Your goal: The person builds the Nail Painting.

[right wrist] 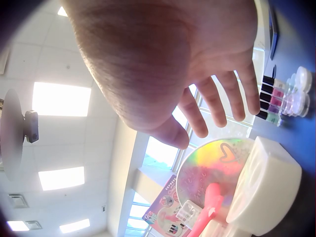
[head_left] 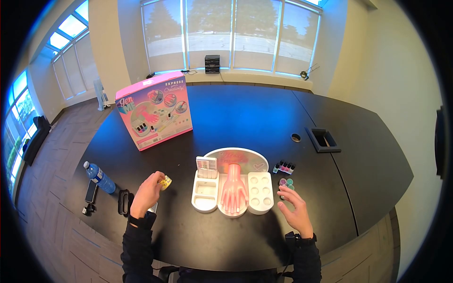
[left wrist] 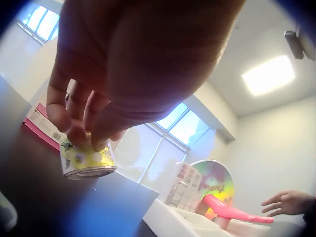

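Observation:
My left hand (head_left: 147,194) pinches a small yellow-and-white patterned roll (head_left: 165,182) above the table, left of the white stand; in the left wrist view the fingertips grip the top of the roll (left wrist: 88,159). My right hand (head_left: 296,211) is raised with spread, relaxed fingers and holds nothing, near several small round pots (head_left: 287,182) at the stand's right. A pink model hand (head_left: 233,188) lies palm down on the middle of the white stand (head_left: 205,203), in front of a round shiny backboard (head_left: 255,158). A clear-and-white case (head_left: 206,166) leans upright on the stand's left part.
Small polish bottles (head_left: 284,167) stand right of the stand. A pink box (head_left: 158,113) stands at the back left. At the left are a water bottle (head_left: 100,178), a phone (head_left: 91,192) and a black object (head_left: 123,203). A square table opening (head_left: 323,140) is at the right.

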